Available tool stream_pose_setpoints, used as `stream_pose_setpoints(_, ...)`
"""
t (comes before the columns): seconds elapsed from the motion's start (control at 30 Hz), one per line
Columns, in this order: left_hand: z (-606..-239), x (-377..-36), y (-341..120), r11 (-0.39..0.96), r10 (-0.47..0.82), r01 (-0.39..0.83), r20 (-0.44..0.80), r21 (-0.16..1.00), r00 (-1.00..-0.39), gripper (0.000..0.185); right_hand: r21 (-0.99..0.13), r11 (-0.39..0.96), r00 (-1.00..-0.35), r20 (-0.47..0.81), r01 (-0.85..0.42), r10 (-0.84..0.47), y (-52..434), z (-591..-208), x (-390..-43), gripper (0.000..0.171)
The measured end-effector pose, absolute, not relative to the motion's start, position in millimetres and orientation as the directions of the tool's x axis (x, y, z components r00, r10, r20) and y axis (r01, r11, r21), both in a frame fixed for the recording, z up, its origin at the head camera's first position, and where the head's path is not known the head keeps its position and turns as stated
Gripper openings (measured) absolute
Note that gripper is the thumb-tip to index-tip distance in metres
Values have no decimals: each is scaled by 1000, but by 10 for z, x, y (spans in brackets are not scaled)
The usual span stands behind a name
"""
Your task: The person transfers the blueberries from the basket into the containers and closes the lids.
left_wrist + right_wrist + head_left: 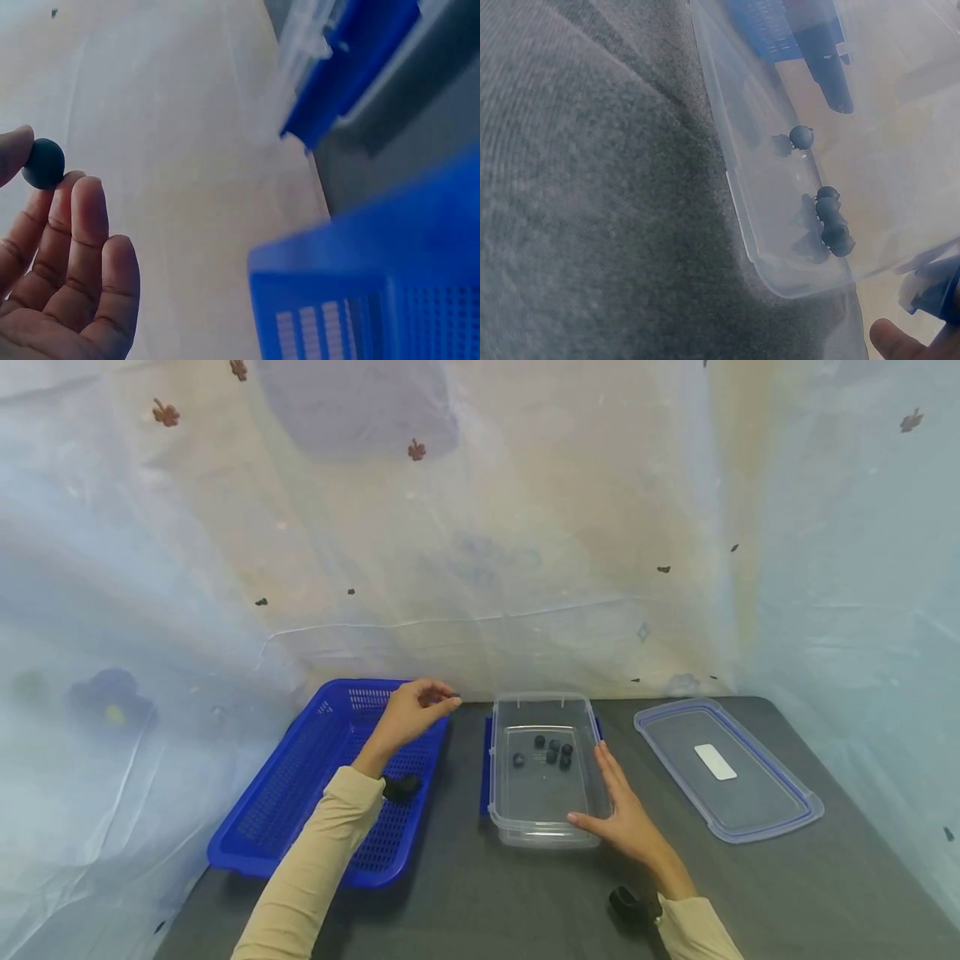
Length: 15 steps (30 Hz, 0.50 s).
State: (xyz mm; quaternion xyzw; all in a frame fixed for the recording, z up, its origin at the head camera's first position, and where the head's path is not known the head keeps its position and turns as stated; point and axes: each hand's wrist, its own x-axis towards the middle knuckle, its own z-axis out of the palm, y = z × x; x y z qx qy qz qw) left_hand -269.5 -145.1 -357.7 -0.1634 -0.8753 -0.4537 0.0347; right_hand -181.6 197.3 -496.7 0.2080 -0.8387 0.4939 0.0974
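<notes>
My left hand (pixel 417 707) hovers over the far right corner of a blue mesh basket (pixel 300 793) and pinches a small dark ball (pixel 43 163) between thumb and fingertips. A clear plastic box (pixel 542 814) stands in the middle of the grey table (pixel 487 893), with several dark balls (pixel 552 752) inside; they also show in the right wrist view as dark balls (pixel 831 217). My right hand (pixel 619 810) lies flat against the box's right front side, fingers straight. One fingertip (pixel 891 339) shows at the bottom of the right wrist view.
The box's lid (pixel 726 767), clear with a blue rim and a white label, lies flat to the right. Translucent sheeting (pixel 480 543) closes in the back and both sides. A dark wrist camera (pixel 628 903) sits on my right wrist.
</notes>
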Motion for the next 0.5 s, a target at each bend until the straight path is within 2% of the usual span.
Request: stream_pose_setpoints(0.5,-3585,-2759,-869,393,300,349,240,851,-923,24,-797,415,-897,363,-439,-252,1961,-4974,-1827,109)
